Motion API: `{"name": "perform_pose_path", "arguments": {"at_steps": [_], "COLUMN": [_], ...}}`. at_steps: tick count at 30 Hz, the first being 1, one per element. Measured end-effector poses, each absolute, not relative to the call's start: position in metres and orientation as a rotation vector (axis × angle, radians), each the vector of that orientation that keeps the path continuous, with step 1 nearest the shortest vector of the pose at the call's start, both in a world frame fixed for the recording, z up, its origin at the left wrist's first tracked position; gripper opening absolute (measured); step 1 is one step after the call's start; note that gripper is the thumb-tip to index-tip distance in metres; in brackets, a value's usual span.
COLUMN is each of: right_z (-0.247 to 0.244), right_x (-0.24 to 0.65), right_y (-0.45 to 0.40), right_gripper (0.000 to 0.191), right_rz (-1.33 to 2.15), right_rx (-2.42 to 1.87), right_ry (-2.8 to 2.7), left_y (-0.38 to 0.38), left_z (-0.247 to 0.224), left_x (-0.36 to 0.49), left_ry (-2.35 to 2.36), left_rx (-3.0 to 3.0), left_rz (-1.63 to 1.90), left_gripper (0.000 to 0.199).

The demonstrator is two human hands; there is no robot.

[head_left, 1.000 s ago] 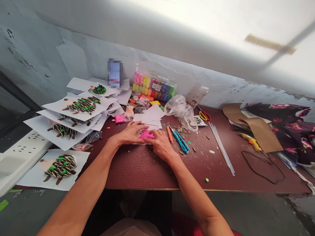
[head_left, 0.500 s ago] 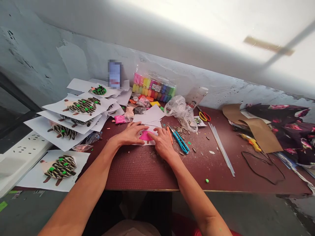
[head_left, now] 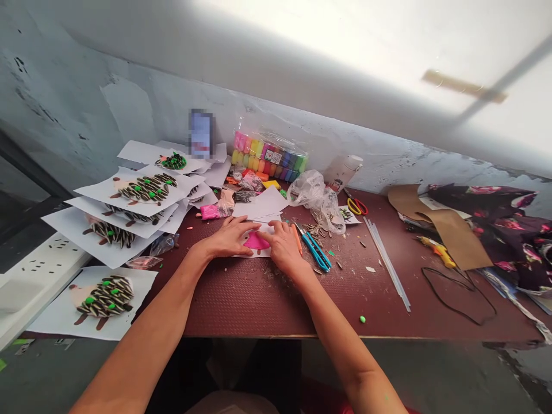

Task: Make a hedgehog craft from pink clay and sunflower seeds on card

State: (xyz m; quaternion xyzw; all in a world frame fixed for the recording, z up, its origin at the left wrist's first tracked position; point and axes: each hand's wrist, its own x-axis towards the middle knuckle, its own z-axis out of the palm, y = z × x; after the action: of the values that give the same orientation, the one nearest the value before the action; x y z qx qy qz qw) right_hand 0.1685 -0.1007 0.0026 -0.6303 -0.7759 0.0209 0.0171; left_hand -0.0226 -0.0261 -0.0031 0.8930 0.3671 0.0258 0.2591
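A flat patch of bright pink modelling clay (head_left: pixel 256 241) lies on a small sheet of white paper (head_left: pixel 245 253) in front of me, with small brown marks under it. My left hand (head_left: pixel 230 237) rests at the left of the patch, thumb and fingers spread apart along its edge. From the right, my right hand (head_left: pixel 283 244) reaches over the sheet and touches the clay with its fingertips, the fingers stretched out. Just right of that hand are an orange pen-like tool (head_left: pixel 296 238) and teal-handled pliers (head_left: pixel 316 252).
Sheets with seed-covered hedgehogs (head_left: pixel 146 188) are stacked at the left, above another hedgehog picture (head_left: pixel 106 296). Packed coloured clay (head_left: pixel 269 156) stands against the wall. Loose sunflower seeds (head_left: pixel 317 232), scissors (head_left: pixel 357 207), clear glue sticks (head_left: pixel 387 261) and a yellow glue gun (head_left: pixel 440 251) lie rightward.
My right fingertips have shifted slightly over the pink clay, with more of its upper edge pressed outward. The left hand stays nearly still. The whole view has shifted a little.
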Motion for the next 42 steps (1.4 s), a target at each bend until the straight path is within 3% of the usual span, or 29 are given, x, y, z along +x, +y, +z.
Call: {"name": "perform_pose_path", "arguments": {"at_steps": [16,42], "right_z": [0.005,-0.002], "right_x": [0.185,0.184], "right_y": [-0.114,-0.135], "right_gripper": [0.046,0.039], "right_rz": [0.085,-0.019], "right_rx": [-2.037,-1.716], "right_ry": [-2.311,-2.454], "left_y": [-0.027,-0.029], "left_z": [0.0,0.003], "left_x": [-0.024,-0.024], "left_ry": [0.996,1.017], "left_rx": [2.394,2.381], "left_rz": [0.09,0.072], "left_gripper": [0.082,0.081]}}
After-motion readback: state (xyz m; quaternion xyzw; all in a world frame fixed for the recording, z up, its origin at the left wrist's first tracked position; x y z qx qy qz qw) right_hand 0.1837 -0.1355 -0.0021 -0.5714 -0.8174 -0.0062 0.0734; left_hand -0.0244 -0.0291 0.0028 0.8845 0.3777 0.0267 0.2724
